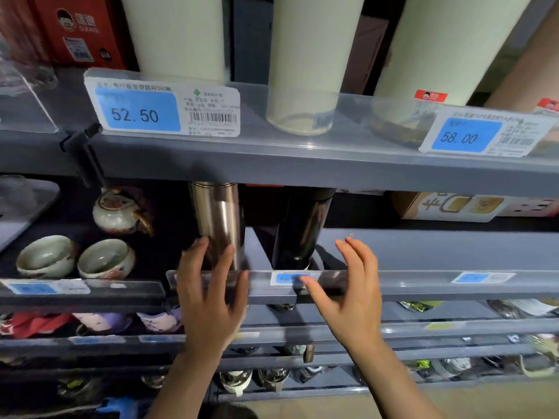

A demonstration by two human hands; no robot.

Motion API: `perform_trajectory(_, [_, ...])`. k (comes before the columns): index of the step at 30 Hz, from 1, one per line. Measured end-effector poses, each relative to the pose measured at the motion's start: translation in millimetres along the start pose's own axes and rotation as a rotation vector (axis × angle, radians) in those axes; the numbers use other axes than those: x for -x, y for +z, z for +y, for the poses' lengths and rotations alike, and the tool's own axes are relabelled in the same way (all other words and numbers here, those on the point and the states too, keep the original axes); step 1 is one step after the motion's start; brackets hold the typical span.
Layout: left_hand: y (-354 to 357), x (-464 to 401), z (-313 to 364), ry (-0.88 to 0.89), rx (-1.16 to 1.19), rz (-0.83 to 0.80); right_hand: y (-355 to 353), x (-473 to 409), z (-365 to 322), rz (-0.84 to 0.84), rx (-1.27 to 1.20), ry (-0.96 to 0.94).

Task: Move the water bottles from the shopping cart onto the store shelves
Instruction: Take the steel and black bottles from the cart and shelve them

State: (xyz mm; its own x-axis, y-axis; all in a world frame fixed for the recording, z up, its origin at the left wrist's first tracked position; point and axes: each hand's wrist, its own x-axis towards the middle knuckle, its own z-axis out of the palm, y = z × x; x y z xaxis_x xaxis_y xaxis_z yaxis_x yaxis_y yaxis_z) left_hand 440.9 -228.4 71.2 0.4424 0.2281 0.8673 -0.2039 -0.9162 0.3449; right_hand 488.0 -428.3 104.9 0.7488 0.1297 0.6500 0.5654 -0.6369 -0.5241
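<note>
Both hands are raised at the middle shelf point(423, 285), neither holding anything. Left hand point(208, 294): fingers spread and nearly straight, tips against or just short of the steel bottle point(217, 219); I cannot tell whether they touch, as the hand is blurred. Right hand point(351, 288): open, fingers loosely bent, thumb over the shelf's front rail, set just right of the black bottle point(302, 228) and apart from it.

Bottles, middle shelf:
- Steel bottle, upright, directly behind my left fingertips, top hidden by the upper shelf point(302, 167).
- Black bottle, upright, just right of the steel one, between my two hands.

Upper shelf:
- Three cream cups point(305, 71), tall, standing in a row behind a clear rail.
- Left price tag point(163, 107): blue panel reading "52.50", "580ML" in the heading line, a barcode beneath; the remaining small print is too fine to read.
- Right price tag point(487, 131): blue panel reading "58.00", barcode at its side.
- Red box point(81, 28) at far left, with a cartoon face logo and the lettering "D.KADI".

Middle shelf, left of my hands:
- Glazed teapot point(121, 211), with two matching tea bowls point(75, 258) in front of it.
- Blue rail labels point(290, 278), one beside my right thumb; print blurred, unreadable.

Middle shelf, right:
- Tan carton point(453, 207) with large Chinese characters, partly hidden by the upper shelf.

Lower shelves hold mixed goods, too dim to name.
</note>
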Motion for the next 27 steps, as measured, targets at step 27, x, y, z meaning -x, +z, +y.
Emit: perform_trajectory(27, [-178, 153, 173, -0.03, -0.33, -0.36, -144, 191, 6, -0.294, -0.341, 0.151])
